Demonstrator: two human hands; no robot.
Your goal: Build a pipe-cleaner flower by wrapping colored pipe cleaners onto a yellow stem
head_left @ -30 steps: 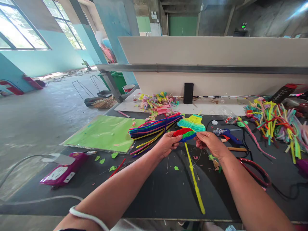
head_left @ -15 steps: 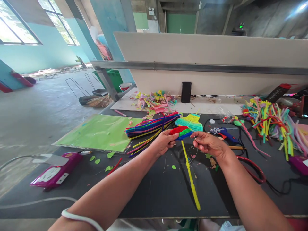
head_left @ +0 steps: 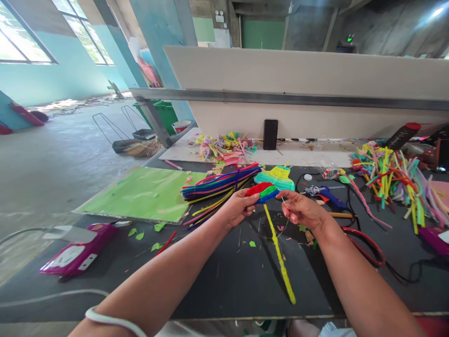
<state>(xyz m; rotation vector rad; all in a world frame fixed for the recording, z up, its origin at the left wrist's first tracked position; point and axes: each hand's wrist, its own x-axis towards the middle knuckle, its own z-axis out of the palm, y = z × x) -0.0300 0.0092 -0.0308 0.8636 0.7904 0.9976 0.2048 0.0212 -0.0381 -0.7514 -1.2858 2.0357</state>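
Observation:
Pinched in my left hand is the left end of a fuzzy pipe-cleaner piece in red, green and blue. From it a yellow pipe-cleaner stem slants down toward the table's front edge. The closed fingers of my right hand are at the piece's right end, gripping a thin pale wire. A faint loop of that wire seems to hang below the hand. Just behind the piece lies a yellow and turquoise pipe-cleaner shape.
A pipe-cleaner bundle and green sheets lie left. Behind are a phone and a scrap pile. At right are a glue gun, red-handled scissors and loose pipe cleaners. A purple pack sits front left.
The yellow stem's lower end has swung slightly right and up. The wire loop below my right hand has shifted. Both hands keep their grips, and the view has turned slightly.

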